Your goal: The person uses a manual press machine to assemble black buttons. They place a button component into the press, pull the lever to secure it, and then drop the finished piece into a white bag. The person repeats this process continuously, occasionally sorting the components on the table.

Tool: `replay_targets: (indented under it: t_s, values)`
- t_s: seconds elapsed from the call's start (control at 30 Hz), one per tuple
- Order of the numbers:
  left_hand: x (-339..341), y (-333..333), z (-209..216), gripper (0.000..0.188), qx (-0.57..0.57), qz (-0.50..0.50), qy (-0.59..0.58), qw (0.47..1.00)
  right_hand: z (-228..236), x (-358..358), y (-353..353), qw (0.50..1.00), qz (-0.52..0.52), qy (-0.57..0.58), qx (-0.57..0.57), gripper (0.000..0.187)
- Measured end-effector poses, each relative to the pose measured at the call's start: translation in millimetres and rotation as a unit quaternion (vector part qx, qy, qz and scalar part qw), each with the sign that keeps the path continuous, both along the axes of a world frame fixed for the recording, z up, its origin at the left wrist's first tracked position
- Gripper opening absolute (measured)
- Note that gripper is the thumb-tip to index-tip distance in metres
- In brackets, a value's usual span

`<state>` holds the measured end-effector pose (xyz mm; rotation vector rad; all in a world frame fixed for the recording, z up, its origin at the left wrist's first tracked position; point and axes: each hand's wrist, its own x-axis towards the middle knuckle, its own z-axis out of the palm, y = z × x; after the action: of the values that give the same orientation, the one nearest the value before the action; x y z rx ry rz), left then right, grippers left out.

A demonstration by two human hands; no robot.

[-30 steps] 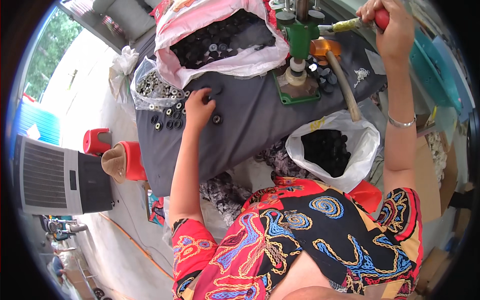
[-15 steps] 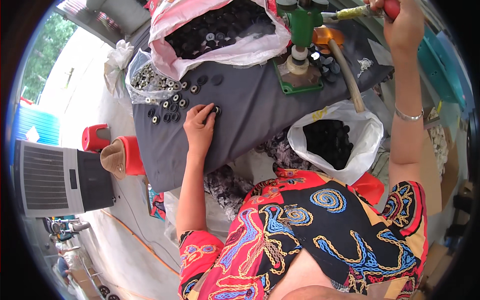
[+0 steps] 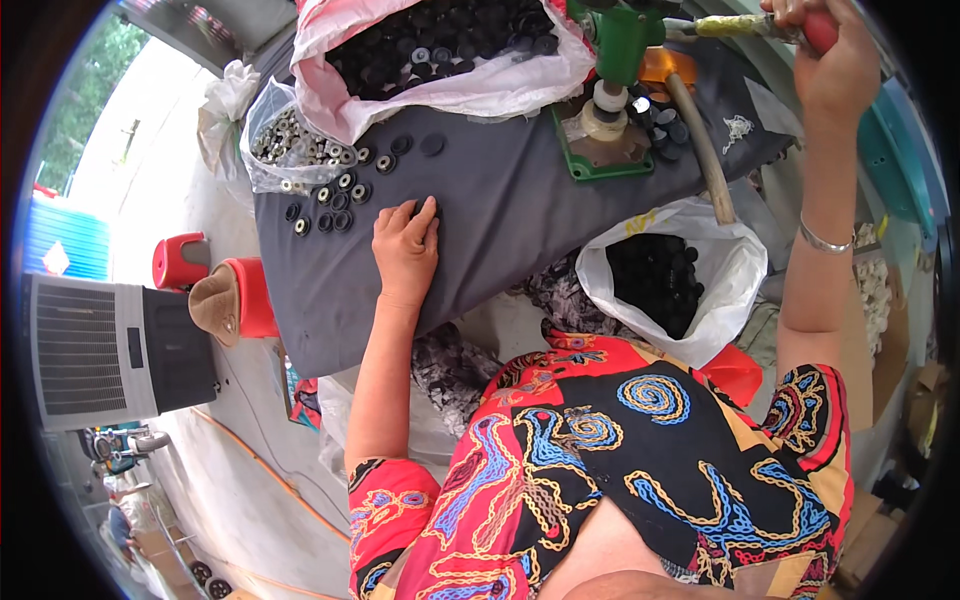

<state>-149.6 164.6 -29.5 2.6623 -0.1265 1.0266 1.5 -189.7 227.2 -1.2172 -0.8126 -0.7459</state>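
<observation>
My left hand (image 3: 407,250) rests on the grey cloth, its bent fingers closed over a round black cap (image 3: 418,207); only a dark bit shows between the fingertips. Left of that hand lie several black caps (image 3: 341,220), some with metal rings in their centres. My right hand (image 3: 838,70), raised at the upper right, grips the red-ended lever handle (image 3: 730,26) of a green hand press (image 3: 620,55). The press stands on a green base (image 3: 607,168), its pale collar just above the base plate.
A pink-white sack (image 3: 480,85) of black caps and a clear bag (image 3: 265,175) of metal rings sit at the back. A wooden-handled hammer (image 3: 703,150) lies right of the press. The white sack (image 3: 735,300) in front holds black pieces. Red stools (image 3: 182,262) and an air cooler (image 3: 90,345) stand left.
My left fingers have closed further over the cap, which showed more before. My right hand and the lever have shifted slightly right and down. The whole view has shifted a little.
</observation>
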Motion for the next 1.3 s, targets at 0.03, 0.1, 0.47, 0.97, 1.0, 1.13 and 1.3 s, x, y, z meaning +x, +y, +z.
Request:
replay_targets:
  t_s: [0.03, 0.1, 0.47, 0.97, 1.0, 1.13, 1.3]
  values:
    - [-1.1, -0.3, 0.1, 0.029, 0.013, 0.001, 0.001, 1.000, 0.6, 0.7, 0.3, 1.000, 0.000, 0.000, -0.003, 0.031]
    - [2.6, -5.1, 8.2, 0.029, 0.039, -0.008, -0.002, 0.999, 3.1, 1.7, -5.3, 1.000, -0.010, -0.002, -0.012, 0.031]
    - [45.9, -67.4, 42.9, 0.038, -0.161, -0.063, -0.001, 0.985, 6.3, 18.2, -15.4, 0.997, -0.019, 0.058, -0.043, 0.029]
    - [146.9, -174.1, 43.8, 0.066, -0.219, -0.123, 0.042, 0.967, 9.8, 21.7, -12.3, 0.998, -0.004, 0.040, -0.044, 0.029]
    - [149.0, -174.9, 42.1, 0.066, -0.235, -0.128, 0.045, 0.963, 7.0, 20.3, -14.2, 0.999, 0.001, 0.032, -0.043, 0.029]
    - [157.5, -174.4, 34.0, 0.069, -0.260, -0.123, 0.037, 0.957, -18.5, 1.6, -21.6, 0.998, 0.024, 0.012, -0.063, 0.025]
    - [152.2, -174.0, 36.6, 0.071, -0.312, -0.115, 0.054, 0.941, -76.2, -21.5, -35.1, 0.994, 0.071, -0.054, -0.057, 0.023]
